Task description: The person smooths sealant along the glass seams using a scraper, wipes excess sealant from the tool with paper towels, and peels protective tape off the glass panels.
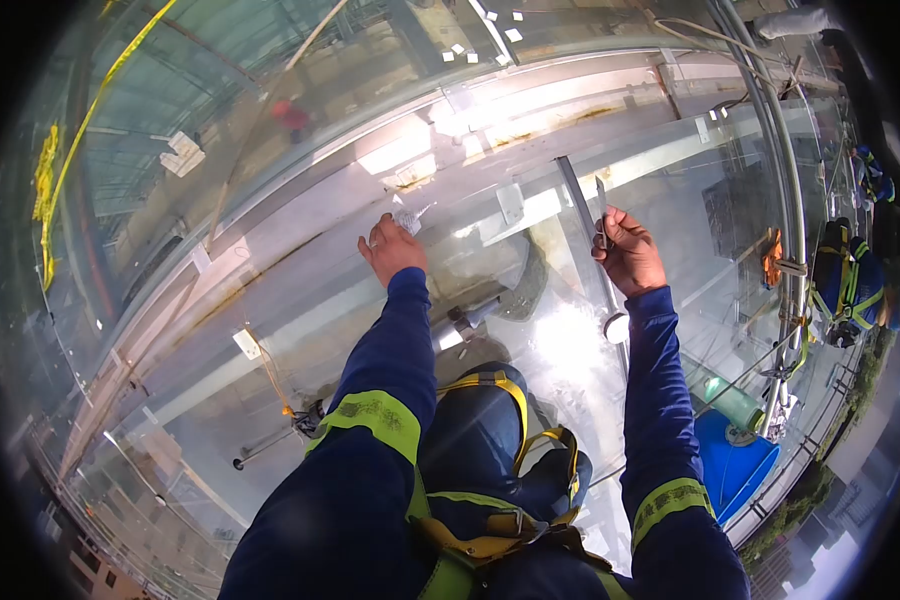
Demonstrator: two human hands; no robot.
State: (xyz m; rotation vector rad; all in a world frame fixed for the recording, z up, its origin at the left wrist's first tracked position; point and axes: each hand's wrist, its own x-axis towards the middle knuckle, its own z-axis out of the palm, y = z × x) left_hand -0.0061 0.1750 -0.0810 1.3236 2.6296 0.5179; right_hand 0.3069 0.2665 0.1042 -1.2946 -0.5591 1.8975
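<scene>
My left hand [395,250] reaches over the glass near the pale frame, fingers curled around a crumpled whitish scrap [407,219]. To its right, my right hand [632,255] grips a slim knife [601,205], its narrow blade pointing up and away from me. A long dark metal strip [582,205] runs over the glass beside that hand, with a round white disc [617,327] near the wrist. Below and between my hands, a dark-and-silver tool [464,322] lies by my knee. Glare washes out part of the glass [568,340].
Vertical metal pipes [778,150] stand at the right, with an orange item [772,258] tied there. Below are a blue bucket [735,470] and green bottle [735,403]. A co-worker in a harness [848,280] is beyond. Yellow rope [90,110] hangs left; a tethered tool [305,420] lies near my left arm.
</scene>
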